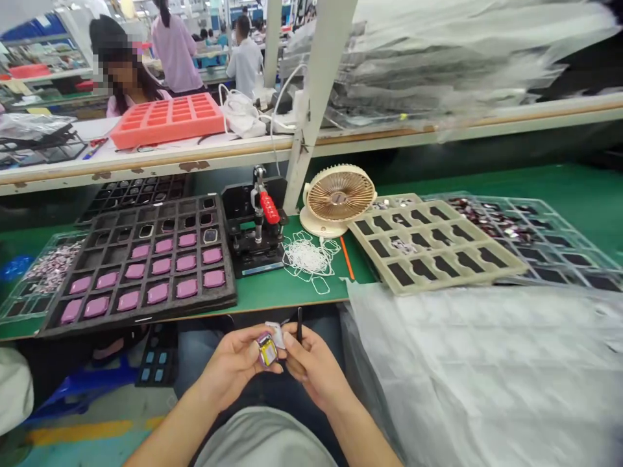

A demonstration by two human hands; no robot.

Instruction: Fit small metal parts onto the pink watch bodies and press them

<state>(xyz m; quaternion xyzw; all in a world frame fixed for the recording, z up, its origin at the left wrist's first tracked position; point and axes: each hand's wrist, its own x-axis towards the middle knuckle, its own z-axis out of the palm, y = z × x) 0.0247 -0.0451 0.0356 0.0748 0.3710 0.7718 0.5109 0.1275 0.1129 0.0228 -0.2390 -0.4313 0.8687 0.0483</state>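
Note:
In my left hand (238, 357) is a small purple-edged watch case (268, 351), its open side facing up and yellow and silver parts showing inside. My right hand (311, 366) grips a thin black stick-like tool (299, 319) that points upward; its lower end is hidden by the fingers. Between the two hands, against the right fingertips, is a pale flat piece (276, 333). Which hand bears its weight I cannot tell. Both hands are close together above my lap, just in front of the bench edge.
A black foam tray (111, 256) with purple watch cases lies left, beside a red-handled toggle clamp (268, 207). White rings (309, 254), an orange stick (347, 257) and a fan (339, 194) are mid-bench. Right are a beige tray (438, 243) and plastic sheeting (467, 363).

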